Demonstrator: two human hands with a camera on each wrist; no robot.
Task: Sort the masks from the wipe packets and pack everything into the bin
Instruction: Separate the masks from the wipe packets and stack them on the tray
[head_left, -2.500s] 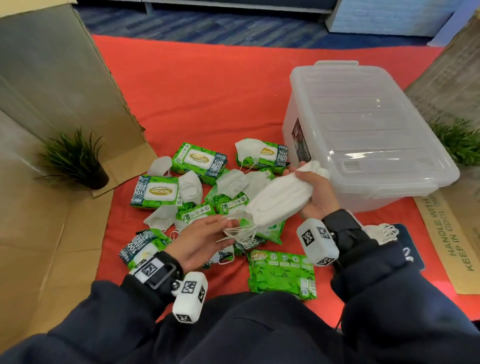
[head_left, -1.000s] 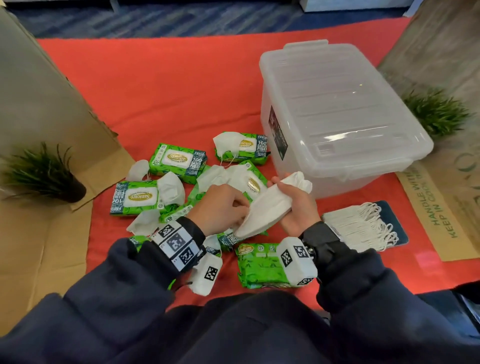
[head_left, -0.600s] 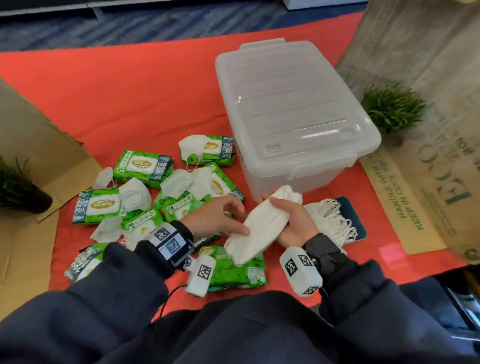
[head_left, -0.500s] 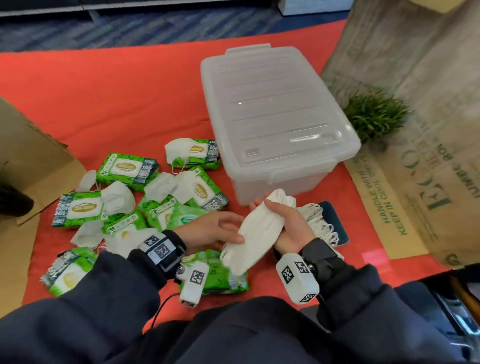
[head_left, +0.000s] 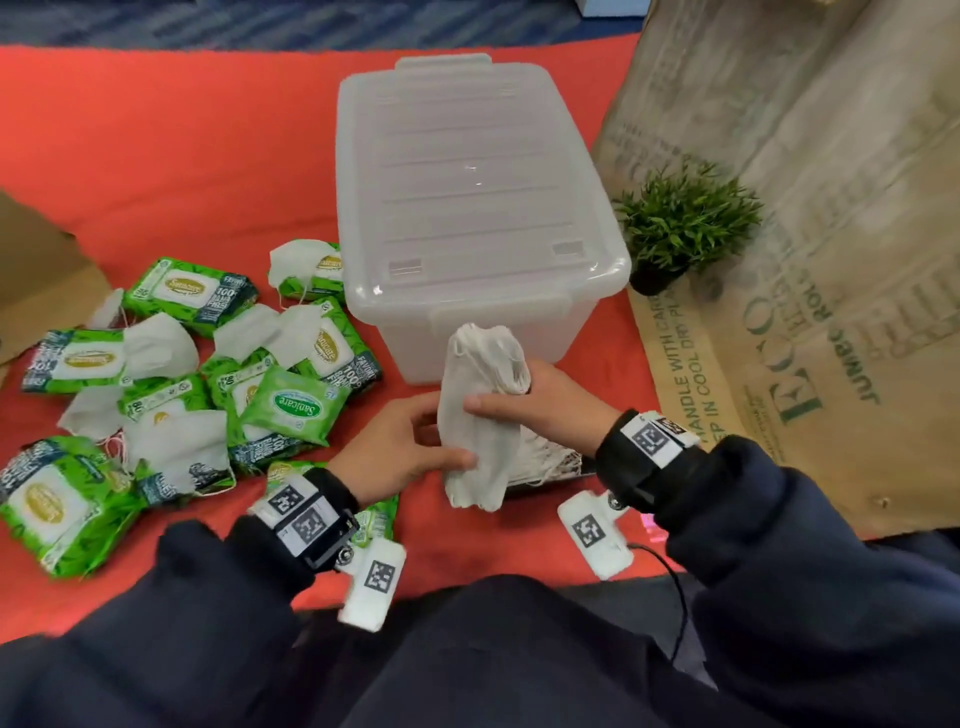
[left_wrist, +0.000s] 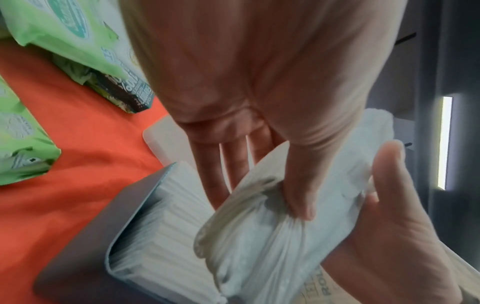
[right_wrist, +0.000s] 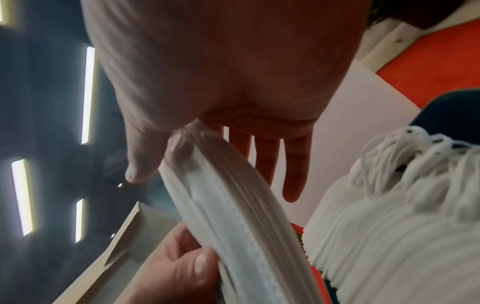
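Red cloth (head_left: 208, 130) covers the surface, with dark blue carpet beyond its far edge. At the far left a brown cardboard flap (head_left: 36, 275) lies on the cloth. Next to it sprawls a heap of green plastic wipe packets (head_left: 192, 291), and loose white folded face masks (head_left: 156, 345) are mixed in, some lying on the packets and some between them; one more packet (head_left: 379, 519) shows just past the left wrist.

The left hand (head_left: 400, 452) pinches the lower part of a thick bundle of white masks (head_left: 478, 415), its thumb pressed on the front face and its fingers (left_wrist: 226, 164) straight behind. The right hand (head_left: 540, 405) grips the same bundle higher up, thumb across the front and fingers (right_wrist: 267, 156) behind. The bundle stands nearly upright above the cloth, just in front of the clear plastic lidded bin (head_left: 467, 197), whose lid is shut and blocks the way in.

Below the bundle lies a second stack of white masks (right_wrist: 384, 236) with ear loops, on a dark flat tray (left_wrist: 85, 236). To the right of the bin stands a small green potted plant (head_left: 680, 223) against a printed brown cardboard sheet (head_left: 810, 260).
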